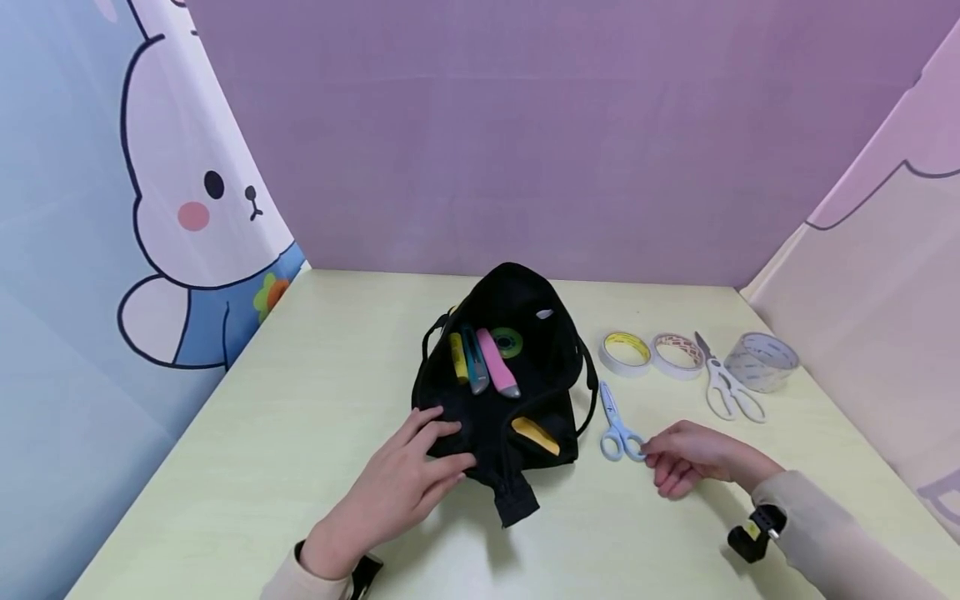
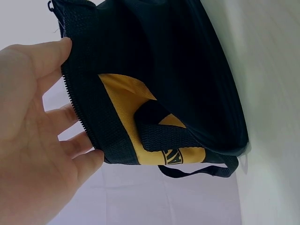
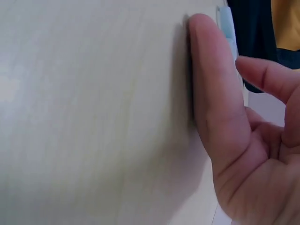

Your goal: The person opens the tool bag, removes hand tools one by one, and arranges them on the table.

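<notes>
A black zippered bag (image 1: 517, 292) stands gaping on the table. Inside lie a yellow stick-shaped item (image 1: 459, 358), teal (image 1: 474, 360) and pink (image 1: 495, 360) cutters that look like utility knives, and a green tape roll (image 1: 507, 342). My left hand (image 1: 401, 475) holds the bag's near rim; the left wrist view shows its fingers along the zipper edge (image 2: 79, 112). Light-blue scissors (image 1: 613, 425) lie beside the bag, blades pointing away. My right hand (image 1: 693, 458) pinches their handle ring with thumb and forefinger, the other fingers curled; in the right wrist view the scissors (image 3: 227, 23) are mostly hidden.
Right of the bag sit two tape rolls (image 1: 624, 354), white-handled scissors (image 1: 723, 387) and a wide clear tape roll (image 1: 761, 362). A strap (image 1: 592, 387) loops from the bag's right side. A purple backdrop (image 1: 525, 150) rises behind the table.
</notes>
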Action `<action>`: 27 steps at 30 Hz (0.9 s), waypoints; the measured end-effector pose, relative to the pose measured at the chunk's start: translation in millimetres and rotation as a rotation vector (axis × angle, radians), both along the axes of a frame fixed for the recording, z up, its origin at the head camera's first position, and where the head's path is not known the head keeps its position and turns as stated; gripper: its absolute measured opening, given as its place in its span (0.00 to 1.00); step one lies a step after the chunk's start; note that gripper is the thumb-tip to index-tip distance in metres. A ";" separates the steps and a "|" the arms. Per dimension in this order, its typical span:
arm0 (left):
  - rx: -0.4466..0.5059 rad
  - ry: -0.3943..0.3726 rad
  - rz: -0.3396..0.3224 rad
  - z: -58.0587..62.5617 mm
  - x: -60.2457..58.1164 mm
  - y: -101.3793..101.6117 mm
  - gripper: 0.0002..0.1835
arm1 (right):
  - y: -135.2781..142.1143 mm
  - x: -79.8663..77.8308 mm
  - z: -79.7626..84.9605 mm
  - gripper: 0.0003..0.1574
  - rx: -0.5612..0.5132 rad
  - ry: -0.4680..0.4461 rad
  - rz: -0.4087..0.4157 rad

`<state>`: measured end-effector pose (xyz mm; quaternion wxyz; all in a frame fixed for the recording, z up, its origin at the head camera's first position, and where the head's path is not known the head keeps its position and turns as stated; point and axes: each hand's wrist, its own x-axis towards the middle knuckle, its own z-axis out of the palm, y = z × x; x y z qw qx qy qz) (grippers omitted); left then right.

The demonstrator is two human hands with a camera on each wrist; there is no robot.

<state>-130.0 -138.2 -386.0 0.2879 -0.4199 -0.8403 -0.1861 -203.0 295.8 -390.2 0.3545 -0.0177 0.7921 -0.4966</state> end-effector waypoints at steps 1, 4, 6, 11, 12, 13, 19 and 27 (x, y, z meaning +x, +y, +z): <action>0.000 0.001 0.001 0.1 0.0 0.1 0.26 | 0.6 -0.2 1.1 0.16 0.004 0.004 0.015; -0.004 0.002 0.004 0.5 -0.1 0.2 0.27 | 2.8 -1.8 3.2 0.17 0.010 0.015 0.062; -0.006 0.006 0.004 0.8 -0.2 0.0 0.27 | 3.1 -2.9 6.4 0.16 0.000 0.025 0.091; -0.004 0.016 -0.005 1.0 -1.0 0.4 0.26 | 0.4 -10.0 22.5 0.14 -0.056 0.050 0.113; -0.003 0.016 -0.005 0.8 -1.0 0.5 0.26 | -0.7 -12.3 27.1 0.14 -0.065 0.056 0.109; -0.002 0.014 -0.005 0.7 -1.0 0.7 0.26 | -2.2 -14.6 32.0 0.14 -0.077 0.066 0.108; -0.005 -0.007 0.002 0.3 -0.7 1.4 0.27 | -15.9 -26.8 65.2 0.10 -0.133 0.157 0.142; -0.009 -0.024 0.011 -0.8 -0.4 1.4 0.28 | -44.6 -42.8 105.6 0.04 -0.180 0.298 0.177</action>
